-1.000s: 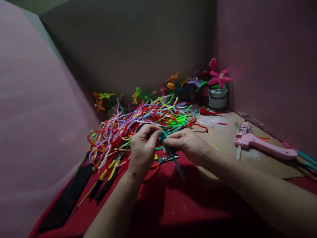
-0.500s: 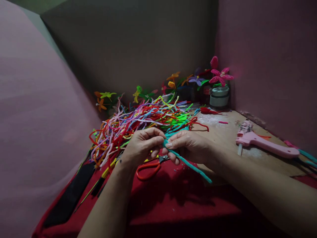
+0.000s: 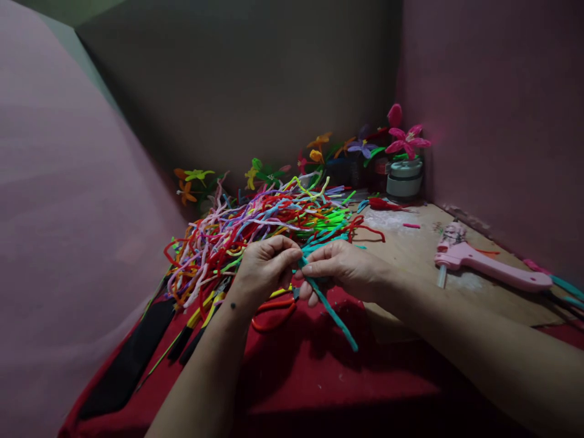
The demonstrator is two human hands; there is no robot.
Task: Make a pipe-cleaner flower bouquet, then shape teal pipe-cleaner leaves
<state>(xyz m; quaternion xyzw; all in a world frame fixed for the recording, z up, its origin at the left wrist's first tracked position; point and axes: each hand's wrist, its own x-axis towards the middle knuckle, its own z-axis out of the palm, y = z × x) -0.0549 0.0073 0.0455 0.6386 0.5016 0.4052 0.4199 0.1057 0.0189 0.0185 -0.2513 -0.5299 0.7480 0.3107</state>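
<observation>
A teal pipe cleaner [image 3: 335, 317] is pinched between my two hands, its long free end slanting down to the right over the red cloth. My left hand [image 3: 269, 267] grips its upper end between thumb and forefinger. Close beside it, my right hand [image 3: 335, 264] pinches the same pipe cleaner with thumb and fingers. The part inside the fingers is mostly hidden. Behind the hands lies a big heap of pipe cleaners [image 3: 260, 213] in many colours. Red-handled pliers or cutters [image 3: 274, 313] rest on the cloth just below my hands, partly covered.
At right, a pink glue gun [image 3: 497, 264] lies on a brown board [image 3: 396, 234]. Red-handled tweezers [image 3: 387, 205] are farther back. Pipe-cleaner flowers [image 3: 407, 141] line the rear, one in a grey pot [image 3: 404, 178]. Left are yellow-black pliers [image 3: 194, 325] and a black flat item [image 3: 130, 359].
The teal pipe cleaner's free end has swung down and left, now hanging more steeply. Both hands have shifted slightly, still pinching it close together.
</observation>
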